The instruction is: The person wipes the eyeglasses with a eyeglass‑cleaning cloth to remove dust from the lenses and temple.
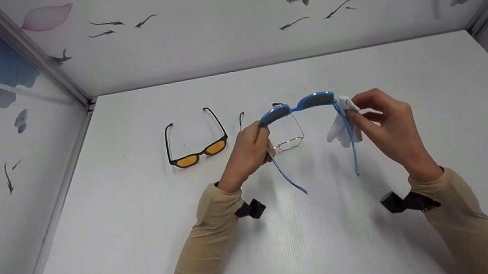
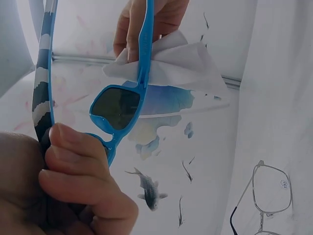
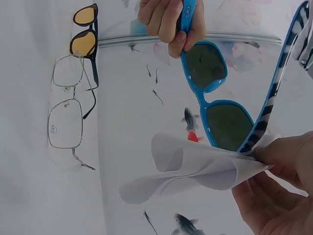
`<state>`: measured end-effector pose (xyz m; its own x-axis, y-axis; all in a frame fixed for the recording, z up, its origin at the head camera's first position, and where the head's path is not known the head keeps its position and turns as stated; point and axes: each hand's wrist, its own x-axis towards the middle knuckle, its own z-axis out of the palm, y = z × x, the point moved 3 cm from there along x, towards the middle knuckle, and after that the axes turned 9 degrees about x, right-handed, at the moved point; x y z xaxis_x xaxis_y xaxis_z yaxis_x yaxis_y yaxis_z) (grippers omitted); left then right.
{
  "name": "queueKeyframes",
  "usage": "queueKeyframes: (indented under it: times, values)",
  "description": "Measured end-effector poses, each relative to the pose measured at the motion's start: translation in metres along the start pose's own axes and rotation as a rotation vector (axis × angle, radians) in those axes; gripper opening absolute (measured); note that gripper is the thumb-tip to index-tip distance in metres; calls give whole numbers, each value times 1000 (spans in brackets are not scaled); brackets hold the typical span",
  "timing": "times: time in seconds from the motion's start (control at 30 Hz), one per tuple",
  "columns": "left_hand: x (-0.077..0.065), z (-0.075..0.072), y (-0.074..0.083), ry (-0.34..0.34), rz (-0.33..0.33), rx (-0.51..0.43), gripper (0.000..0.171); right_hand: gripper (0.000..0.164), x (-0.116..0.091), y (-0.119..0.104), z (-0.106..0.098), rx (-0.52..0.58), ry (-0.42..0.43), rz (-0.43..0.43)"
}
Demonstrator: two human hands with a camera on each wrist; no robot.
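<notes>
Blue-framed sunglasses (image 1: 318,99) with dark lenses are held up above the table, both temples unfolded. My left hand (image 1: 248,154) grips them at the left hinge end, its fingers curled round the temple in the left wrist view. A white cloth (image 1: 340,132) is pinched between thumb and fingers of my right hand (image 1: 390,130), against the right temple near its hinge. In the right wrist view, the cloth (image 3: 195,169) hangs in loose folds across the frame's lower corner. The temple (image 3: 274,83) there shows black and white stripes on one side.
On the white table (image 1: 120,213), black-framed glasses with orange lenses (image 1: 200,154) lie open to the left. Thin metal-framed clear glasses (image 1: 291,144) lie behind my left hand, partly hidden. White panels (image 1: 238,42) with painted fish border the table's back and sides.
</notes>
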<state>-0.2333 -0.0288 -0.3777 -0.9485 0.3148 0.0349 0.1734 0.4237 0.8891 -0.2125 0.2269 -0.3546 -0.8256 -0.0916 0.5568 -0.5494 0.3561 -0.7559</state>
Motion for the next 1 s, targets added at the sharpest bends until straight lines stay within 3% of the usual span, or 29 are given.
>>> queueKeyframes:
  times: [0.23, 0.4, 0.73, 1.0]
  values:
    - [1, -8, 0, 88, -4, 28, 24, 29, -19, -12, 1, 56, -62, -94]
    - [2, -13, -3, 134, -18, 28, 24, 32, -31, -19, 4, 84, -138, -99]
    - [3, -21, -11, 166, -62, 21, 22, 45, -43, -31, 9, 132, -203, -203]
    - [4, -25, -19, 184, -99, 0, 21, 46, -40, -43, 12, 117, -233, -235]
